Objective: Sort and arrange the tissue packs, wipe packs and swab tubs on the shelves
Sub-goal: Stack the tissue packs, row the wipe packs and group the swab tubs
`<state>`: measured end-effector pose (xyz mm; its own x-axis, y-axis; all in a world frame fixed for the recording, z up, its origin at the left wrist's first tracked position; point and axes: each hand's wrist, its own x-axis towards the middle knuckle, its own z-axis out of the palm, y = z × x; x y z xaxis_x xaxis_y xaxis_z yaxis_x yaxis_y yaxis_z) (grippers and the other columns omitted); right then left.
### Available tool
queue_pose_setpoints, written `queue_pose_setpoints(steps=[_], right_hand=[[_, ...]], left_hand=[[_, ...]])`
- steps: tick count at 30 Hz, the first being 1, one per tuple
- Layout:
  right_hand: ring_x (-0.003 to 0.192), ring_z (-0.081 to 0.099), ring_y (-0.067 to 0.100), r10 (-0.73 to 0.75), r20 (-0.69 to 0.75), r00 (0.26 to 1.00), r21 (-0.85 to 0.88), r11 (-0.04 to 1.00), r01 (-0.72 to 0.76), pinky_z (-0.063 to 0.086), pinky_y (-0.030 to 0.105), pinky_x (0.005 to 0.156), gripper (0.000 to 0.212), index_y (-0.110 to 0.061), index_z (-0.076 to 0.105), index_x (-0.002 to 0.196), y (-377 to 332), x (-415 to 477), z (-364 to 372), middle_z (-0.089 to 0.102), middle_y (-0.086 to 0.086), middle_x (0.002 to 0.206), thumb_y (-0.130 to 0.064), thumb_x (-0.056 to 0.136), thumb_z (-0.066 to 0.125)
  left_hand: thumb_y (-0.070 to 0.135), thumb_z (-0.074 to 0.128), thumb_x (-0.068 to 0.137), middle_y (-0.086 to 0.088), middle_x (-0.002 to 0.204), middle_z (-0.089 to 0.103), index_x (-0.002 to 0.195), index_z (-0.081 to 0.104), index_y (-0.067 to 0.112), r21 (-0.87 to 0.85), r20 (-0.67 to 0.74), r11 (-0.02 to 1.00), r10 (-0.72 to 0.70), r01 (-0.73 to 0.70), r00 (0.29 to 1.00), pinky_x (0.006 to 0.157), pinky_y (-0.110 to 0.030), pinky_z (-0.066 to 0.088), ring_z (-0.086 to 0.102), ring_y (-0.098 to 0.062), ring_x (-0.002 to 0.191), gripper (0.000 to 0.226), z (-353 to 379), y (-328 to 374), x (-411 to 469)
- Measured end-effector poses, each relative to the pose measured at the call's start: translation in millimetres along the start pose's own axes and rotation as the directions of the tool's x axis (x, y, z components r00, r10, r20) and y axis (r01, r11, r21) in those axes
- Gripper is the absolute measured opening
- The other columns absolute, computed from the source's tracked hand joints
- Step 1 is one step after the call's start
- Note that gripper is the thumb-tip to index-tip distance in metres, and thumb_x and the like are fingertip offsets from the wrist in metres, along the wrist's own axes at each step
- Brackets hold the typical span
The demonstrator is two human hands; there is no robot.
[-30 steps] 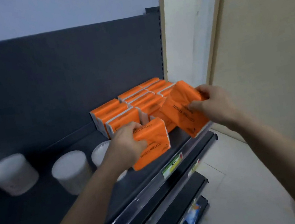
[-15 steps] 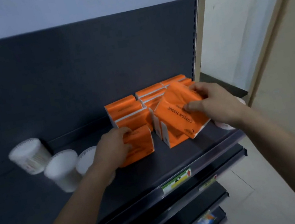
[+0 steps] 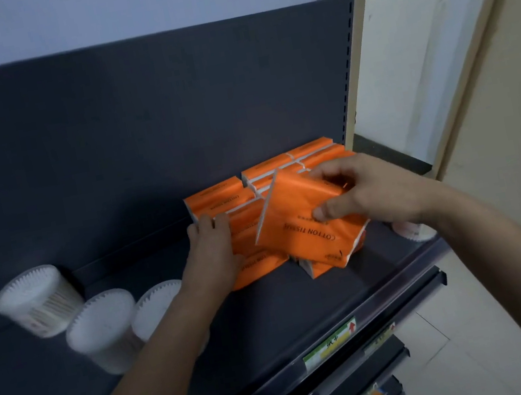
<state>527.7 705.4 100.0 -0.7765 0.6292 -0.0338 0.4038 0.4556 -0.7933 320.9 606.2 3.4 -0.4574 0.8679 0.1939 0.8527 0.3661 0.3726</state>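
Observation:
Several orange tissue packs (image 3: pixel 217 196) stand in rows at the right end of the dark top shelf (image 3: pixel 272 310). My right hand (image 3: pixel 366 192) grips one orange tissue pack (image 3: pixel 305 224), tilted, above the front of the rows. My left hand (image 3: pixel 214 247) holds another orange tissue pack (image 3: pixel 256 262) pressed against the left front of the group. Three white swab tubs (image 3: pixel 35 299) (image 3: pixel 103 329) (image 3: pixel 156 306) lie on their sides at the shelf's left. Another white tub (image 3: pixel 409 230) peeks out behind my right wrist.
The shelf's front rail carries a green and yellow price label (image 3: pixel 330 343). Lower shelves (image 3: pixel 372 383) jut out below with more labels and a blue item. A dark back panel (image 3: pixel 136 132) closes the shelf; a cream door frame (image 3: pixel 437 61) and tiled floor lie to the right.
My left hand has pushed its tissue pack back against the rows. My right hand has brought its pack lower and closer over the group. The view has shifted to the right.

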Motion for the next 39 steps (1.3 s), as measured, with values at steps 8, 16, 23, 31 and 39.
queue_pose_setpoints(steps=[8, 16, 23, 31, 39], right_hand=[[0.089, 0.054, 0.008, -0.134, 0.222, 0.966, -0.327, 0.923, 0.203, 0.042, 0.016, 0.075, 0.043, -0.024, 0.063, 0.112, -9.0, 30.5, 25.5, 0.06, -0.009, 0.101, -0.019, 0.073, 0.078], [0.105, 0.051, 0.012, -0.221, 0.392, 0.893, -0.493, 0.769, 0.407, 0.04, 0.024, 0.085, 0.046, -0.023, 0.059, 0.118, -1.1, 64.2, 65.9, 0.058, -0.003, 0.118, -0.025, 0.075, 0.075], [0.114, 0.046, 0.02, -0.308, 0.375, 0.874, -0.678, 0.552, 0.485, 0.032, 0.033, 0.097, 0.04, -0.022, 0.052, 0.113, 13.0, 77.0, 75.1, 0.052, 0.0, 0.117, -0.032, 0.079, 0.069], [0.114, 0.048, 0.021, -0.375, 0.37, 0.85, -0.728, 0.452, 0.516, 0.034, 0.032, 0.097, 0.038, -0.016, 0.051, 0.119, 13.0, 76.2, 74.5, 0.053, 0.004, 0.121, -0.026, 0.085, 0.064], [0.119, 0.046, 0.023, -0.415, 0.36, 0.835, -0.711, 0.457, 0.534, 0.032, 0.034, 0.101, 0.039, -0.018, 0.049, 0.127, 22.9, 65.6, 65.4, 0.053, 0.004, 0.125, -0.027, 0.09, 0.057]], left_hand=[[0.006, 0.07, 0.076, 0.007, 0.107, 0.048, 0.106, 0.062, 0.016, -0.221, 0.061, 0.975, 0.025, -0.011, 0.998, 0.083, -0.013, 0.04, 0.048, -0.012, 0.102, 0.033, -19.5, -14.1, 1.7], [-0.008, 0.055, 0.081, -0.001, 0.107, 0.06, 0.109, 0.064, 0.016, -0.252, -0.082, 0.964, -0.109, 0.085, 0.991, 0.091, -0.026, 0.045, 0.057, -0.013, 0.101, 0.038, -36.4, -18.5, -25.5], [-0.006, 0.054, 0.082, -0.002, 0.103, 0.066, 0.104, 0.067, 0.013, -0.269, -0.22, 0.958, -0.165, 0.102, 0.961, 0.09, -0.026, 0.047, 0.061, -0.013, 0.097, 0.031, -36.4, -13.9, -36.0], [0.001, 0.055, 0.086, 0.006, 0.099, 0.065, 0.101, 0.067, 0.018, -0.293, -0.255, 0.948, -0.204, 0.126, 0.945, 0.082, -0.012, 0.044, 0.06, -0.006, 0.093, 0.026, -35.1, -2.4, -40.9], [0.002, 0.056, 0.087, 0.008, 0.099, 0.065, 0.099, 0.066, 0.02, -0.307, -0.278, 0.941, -0.233, 0.144, 0.932, 0.081, -0.006, 0.04, 0.059, -0.003, 0.093, 0.024, -26.6, 15.9, -44.1]])
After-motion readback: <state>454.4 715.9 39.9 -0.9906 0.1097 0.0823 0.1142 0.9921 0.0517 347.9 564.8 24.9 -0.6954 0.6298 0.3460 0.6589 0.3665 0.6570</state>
